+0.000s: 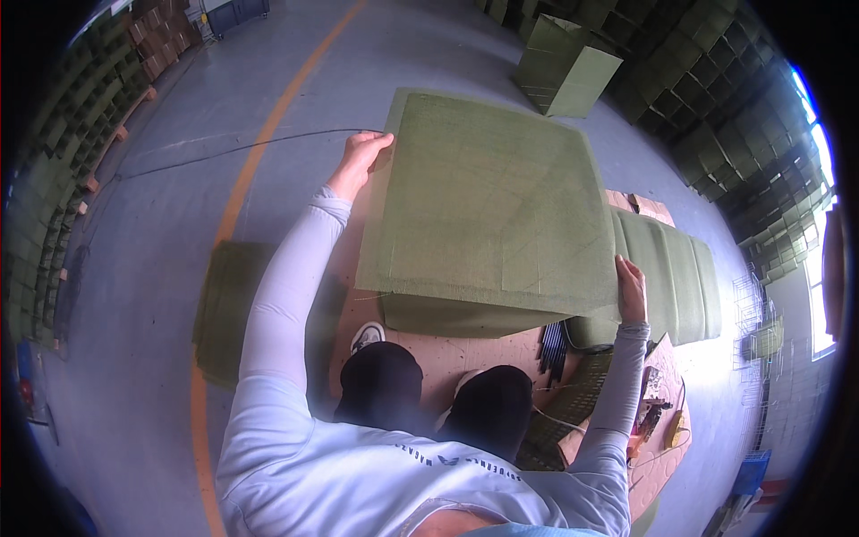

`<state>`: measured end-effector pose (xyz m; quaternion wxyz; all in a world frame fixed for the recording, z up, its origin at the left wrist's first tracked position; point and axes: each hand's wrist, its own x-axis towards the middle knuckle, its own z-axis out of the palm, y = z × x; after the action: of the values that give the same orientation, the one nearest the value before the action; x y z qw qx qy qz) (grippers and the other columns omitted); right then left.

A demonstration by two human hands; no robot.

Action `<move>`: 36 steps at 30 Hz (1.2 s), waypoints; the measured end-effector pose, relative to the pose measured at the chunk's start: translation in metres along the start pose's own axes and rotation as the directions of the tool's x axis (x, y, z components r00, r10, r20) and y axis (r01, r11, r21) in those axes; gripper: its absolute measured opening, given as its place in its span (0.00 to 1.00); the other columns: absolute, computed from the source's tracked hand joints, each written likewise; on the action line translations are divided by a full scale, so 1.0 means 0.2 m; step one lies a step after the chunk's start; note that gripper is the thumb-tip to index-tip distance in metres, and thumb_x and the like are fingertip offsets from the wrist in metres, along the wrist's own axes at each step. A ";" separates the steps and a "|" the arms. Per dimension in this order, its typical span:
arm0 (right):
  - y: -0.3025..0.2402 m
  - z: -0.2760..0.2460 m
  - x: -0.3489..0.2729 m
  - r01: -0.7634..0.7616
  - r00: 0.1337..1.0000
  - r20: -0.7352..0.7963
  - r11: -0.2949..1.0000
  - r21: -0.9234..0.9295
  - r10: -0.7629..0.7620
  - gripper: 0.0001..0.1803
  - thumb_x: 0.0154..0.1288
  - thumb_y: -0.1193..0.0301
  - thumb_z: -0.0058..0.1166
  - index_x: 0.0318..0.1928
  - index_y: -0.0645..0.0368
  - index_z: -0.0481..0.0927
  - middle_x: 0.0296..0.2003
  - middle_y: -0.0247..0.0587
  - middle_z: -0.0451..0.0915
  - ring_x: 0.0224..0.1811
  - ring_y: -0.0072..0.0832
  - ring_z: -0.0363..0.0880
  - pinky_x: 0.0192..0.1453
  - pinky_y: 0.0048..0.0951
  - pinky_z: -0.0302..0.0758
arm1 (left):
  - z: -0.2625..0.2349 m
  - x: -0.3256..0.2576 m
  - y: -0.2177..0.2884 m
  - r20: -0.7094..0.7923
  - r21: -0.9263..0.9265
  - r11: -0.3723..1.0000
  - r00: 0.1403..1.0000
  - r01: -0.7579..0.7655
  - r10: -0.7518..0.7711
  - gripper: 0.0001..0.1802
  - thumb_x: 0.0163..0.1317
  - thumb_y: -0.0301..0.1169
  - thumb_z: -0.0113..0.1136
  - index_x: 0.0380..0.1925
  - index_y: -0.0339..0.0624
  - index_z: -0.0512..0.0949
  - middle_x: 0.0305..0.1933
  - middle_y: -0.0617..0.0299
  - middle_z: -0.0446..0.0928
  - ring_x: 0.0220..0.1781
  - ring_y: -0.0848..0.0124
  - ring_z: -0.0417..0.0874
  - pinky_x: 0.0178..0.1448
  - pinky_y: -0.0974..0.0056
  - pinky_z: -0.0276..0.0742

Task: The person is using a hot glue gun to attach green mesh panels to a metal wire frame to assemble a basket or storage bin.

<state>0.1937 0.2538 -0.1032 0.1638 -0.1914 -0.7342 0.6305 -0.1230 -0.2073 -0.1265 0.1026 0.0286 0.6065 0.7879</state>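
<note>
A green mesh-like fabric sheet (492, 197) lies flat over the top of a green fabric-covered box (456, 319) in front of my knees. The sheet's margins reach past the box's edges. My left hand (360, 159) pinches the sheet's far left edge between thumb and fingers. At the near right corner, my right hand (632, 288) has its fingers closed at the sheet's edge; its thumb is hidden. Under the box spreads a piece of cardboard (429, 362). A thin black cord (242, 148) runs along the floor toward my left hand.
Piled green fabric (667, 277) lies right of the box, beside several black rods (553, 351). Tools (649, 421) rest on cardboard at my right. Folded green fabric (234, 313) lies left. Another green box (573, 67) stands farther off; stacked green boxes (698, 89) line the walls.
</note>
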 end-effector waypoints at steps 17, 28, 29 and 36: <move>-0.38 0.40 0.80 0.645 0.740 0.418 0.380 -0.663 -0.526 0.24 0.72 0.63 0.41 0.63 0.64 0.68 0.63 0.51 0.69 0.67 0.42 0.66 0.69 0.36 0.62 | 0.28 0.51 0.25 0.518 0.762 0.206 0.769 -0.614 0.375 0.27 0.73 0.47 0.39 0.60 0.41 0.71 0.67 0.55 0.68 0.69 0.61 0.67 0.71 0.59 0.62; -0.38 0.75 1.58 0.397 0.917 0.351 0.332 -0.855 -0.191 0.18 0.63 0.59 0.53 0.49 0.54 0.81 0.46 0.47 0.82 0.51 0.42 0.79 0.56 0.37 0.73 | 0.39 0.82 0.24 0.456 0.866 0.166 0.882 -0.471 0.119 0.23 0.66 0.48 0.52 0.44 0.38 0.80 0.43 0.52 0.82 0.49 0.56 0.82 0.55 0.56 0.73; -0.36 0.74 1.61 0.375 0.926 0.324 0.399 -0.837 -0.191 0.17 0.61 0.58 0.57 0.44 0.54 0.85 0.40 0.46 0.84 0.46 0.39 0.82 0.52 0.37 0.75 | 0.38 0.84 0.25 0.429 0.865 0.222 0.893 -0.449 0.136 0.19 0.62 0.45 0.59 0.35 0.37 0.83 0.36 0.54 0.83 0.42 0.62 0.83 0.49 0.58 0.75; -0.28 0.70 1.73 0.323 0.945 0.283 0.586 -0.743 -0.162 0.15 0.52 0.59 0.63 0.39 0.52 0.87 0.38 0.43 0.85 0.45 0.37 0.82 0.53 0.35 0.76 | 0.34 0.90 0.25 0.410 0.808 0.430 0.908 -0.403 0.082 0.13 0.58 0.39 0.64 0.32 0.39 0.84 0.33 0.60 0.83 0.39 0.72 0.80 0.47 0.64 0.73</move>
<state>-0.1802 0.2939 -0.0702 0.0802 -0.0817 -0.9652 0.2353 -0.2941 -0.1198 -0.0750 0.0506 0.2882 0.8883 0.3539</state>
